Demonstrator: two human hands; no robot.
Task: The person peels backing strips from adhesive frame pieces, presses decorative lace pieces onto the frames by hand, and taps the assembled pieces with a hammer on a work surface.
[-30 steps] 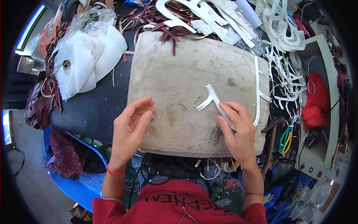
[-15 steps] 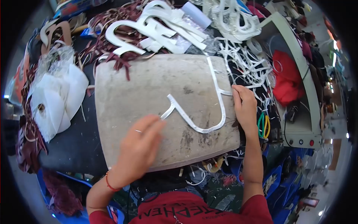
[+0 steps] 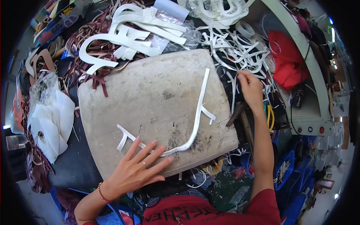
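Note:
On the stained grey board [image 3: 146, 101] lies a white curved strip [image 3: 195, 131] shaped like a wide U, with a short side piece branching off near each end. My left hand [image 3: 140, 167] rests flat with fingers spread, its fingertips on the lower left part of the strip. Off the board's right edge, my right hand [image 3: 250, 85] has its fingers pinched at the end of a thin white strip [image 3: 225, 64], beside a tangled pile of white strips [image 3: 243, 48].
White curved pieces [image 3: 131, 37] and maroon scraps [image 3: 88, 43] lie behind the board. At the left is a stack of white sheets [image 3: 52, 120]. A pale metal cabinet [image 3: 311, 75] holding red cloth [image 3: 287, 60] stands at the right.
My left hand has opened and come down onto the curved strip, which now sits lower and turned on the board. My right hand has moved from the strip's side piece to a thin strip by the pile.

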